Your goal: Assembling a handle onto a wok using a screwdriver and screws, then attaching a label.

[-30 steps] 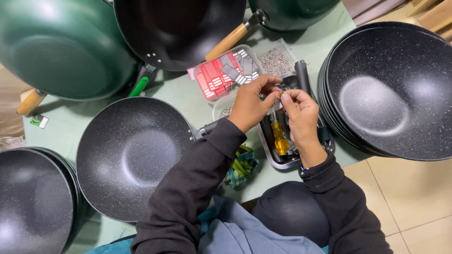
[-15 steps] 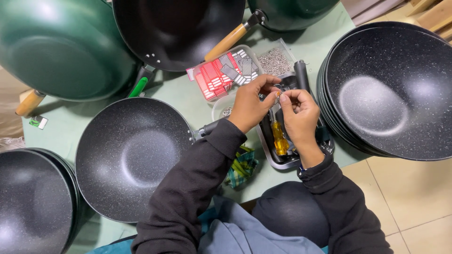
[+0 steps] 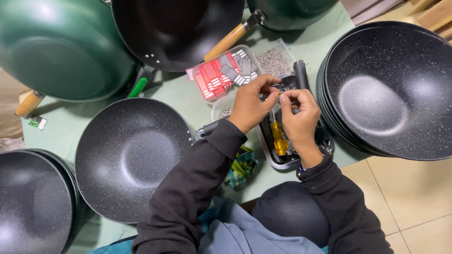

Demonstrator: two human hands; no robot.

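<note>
While our left hand [image 3: 249, 106] and right hand [image 3: 299, 113] pinch one small metal part [image 3: 278, 94] between fingertips above the tool tray [image 3: 282, 162], a black speckled wok [image 3: 134, 157] rests just left.

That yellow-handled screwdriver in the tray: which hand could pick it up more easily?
Probably the right hand: the yellow-handled screwdriver lies in the dark metal tray directly beneath it. The left hand sits further away, and both pinch a small part between their fingertips.

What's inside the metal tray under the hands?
Metal tray holds a yellow-handled screwdriver and a black handle. The right hand and left hand cover the rest.
</note>
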